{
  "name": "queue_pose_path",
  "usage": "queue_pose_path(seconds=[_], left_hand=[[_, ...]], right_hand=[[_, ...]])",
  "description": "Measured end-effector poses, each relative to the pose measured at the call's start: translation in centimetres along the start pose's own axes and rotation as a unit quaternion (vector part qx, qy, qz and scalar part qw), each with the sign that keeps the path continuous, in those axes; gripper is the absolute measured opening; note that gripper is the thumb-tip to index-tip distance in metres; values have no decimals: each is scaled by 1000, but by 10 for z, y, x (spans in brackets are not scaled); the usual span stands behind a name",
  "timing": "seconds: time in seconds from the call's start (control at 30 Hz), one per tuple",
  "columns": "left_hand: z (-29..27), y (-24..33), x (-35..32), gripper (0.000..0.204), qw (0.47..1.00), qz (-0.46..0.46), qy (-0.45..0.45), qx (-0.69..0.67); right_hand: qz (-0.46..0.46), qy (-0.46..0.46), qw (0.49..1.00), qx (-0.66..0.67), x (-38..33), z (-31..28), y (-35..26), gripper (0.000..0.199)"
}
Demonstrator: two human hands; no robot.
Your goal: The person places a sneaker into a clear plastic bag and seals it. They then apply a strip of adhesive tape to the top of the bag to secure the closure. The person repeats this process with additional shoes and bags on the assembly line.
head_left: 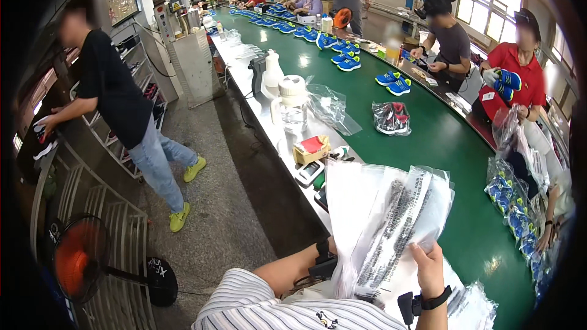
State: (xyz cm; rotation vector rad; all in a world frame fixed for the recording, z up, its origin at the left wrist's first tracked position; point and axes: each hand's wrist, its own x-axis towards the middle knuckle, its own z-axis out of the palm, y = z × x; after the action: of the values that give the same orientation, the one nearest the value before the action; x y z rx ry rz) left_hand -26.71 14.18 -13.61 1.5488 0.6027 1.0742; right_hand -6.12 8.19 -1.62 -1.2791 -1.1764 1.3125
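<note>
My right hand (430,269) is closed on a stack of clear plastic bags (391,226) with dark print, its thumb lying over their right edge. The bags fan upward in front of my body, above the near end of the green conveyor belt (361,88). To their left, my left hand (332,245) is mostly covered by the bags, and its fingers do not show. More clear plastic bags (471,308) lie below and right of my right hand. Dark straps with small devices sit on both wrists.
A metal side ledge holds a clear jug (293,107), a white spray bottle (272,70) and a yellow-red box (311,149). Bagged shoes (392,118) and blue sneakers (398,86) ride the belt. Co-workers line the right; another person (116,85) stands left, near an orange fan (72,263).
</note>
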Motion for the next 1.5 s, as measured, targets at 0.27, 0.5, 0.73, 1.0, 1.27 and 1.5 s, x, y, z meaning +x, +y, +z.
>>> queue_pose_path(seconds=[0.27, 0.5, 0.73, 1.0, 1.27, 1.5], left_hand=[[-156, 61, 47, 14, 981, -112, 108, 116], [-332, 104, 137, 12, 864, -14, 236, 445], [-370, 31, 140, 16, 574, 61, 231, 784], [-354, -25, 119, 22, 623, -73, 162, 762], [-334, -46, 115, 43, 721, -207, 122, 650], [-332, -47, 119, 64, 752, -249, 97, 602]], right_hand=[[57, -21, 996, -62, -11, -34, 23, 16], [97, 18, 994, -54, -29, -58, 52, 22], [98, 69, 992, -49, -48, -67, 71, 24], [105, 84, 989, -55, -49, -66, 71, 24], [125, 45, 989, -64, -39, -63, 87, 23], [104, -23, 940, -325, -20, -67, 147, 26]])
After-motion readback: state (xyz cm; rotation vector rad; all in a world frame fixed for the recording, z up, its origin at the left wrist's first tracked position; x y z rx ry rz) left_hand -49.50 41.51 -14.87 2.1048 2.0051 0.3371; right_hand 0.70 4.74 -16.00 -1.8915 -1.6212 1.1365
